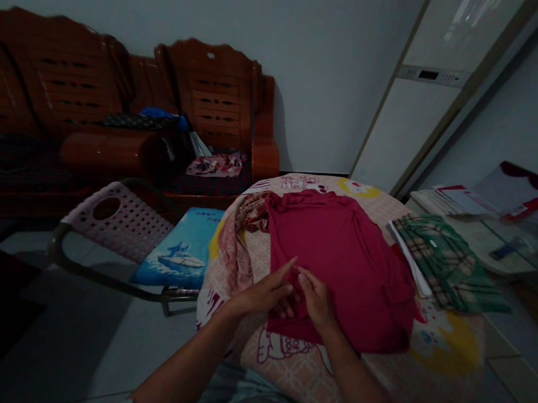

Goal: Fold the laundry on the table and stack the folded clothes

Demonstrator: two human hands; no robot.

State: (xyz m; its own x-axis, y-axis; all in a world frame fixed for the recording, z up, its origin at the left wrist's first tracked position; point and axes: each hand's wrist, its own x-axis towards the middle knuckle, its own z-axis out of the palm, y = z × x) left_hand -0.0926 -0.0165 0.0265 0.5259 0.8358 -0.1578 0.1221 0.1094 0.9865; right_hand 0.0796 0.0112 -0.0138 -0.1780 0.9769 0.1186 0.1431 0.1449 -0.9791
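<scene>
A magenta garment (341, 259), perhaps a shirt, lies spread out with some creases on a round table covered by a patterned cloth (295, 367). Over its near left part is my left hand (268, 294), index finger stretched out and the others loosely bent and apart. Close beside it, my right hand (316, 297) has its fingers extended towards the left one. Neither hand visibly grips anything; whether they touch the fabric is hard to tell. Left of the garment sits a crumpled patterned scarf-like cloth (236, 250).
A folded green plaid garment (452, 259) rests on the table's right side, over something white. At left stands a woven chair (117, 219) with a blue cushion (183, 249). Behind are wooden seats (213, 99) and a tall white air conditioner (415, 102). Papers (461, 200) lie at far right.
</scene>
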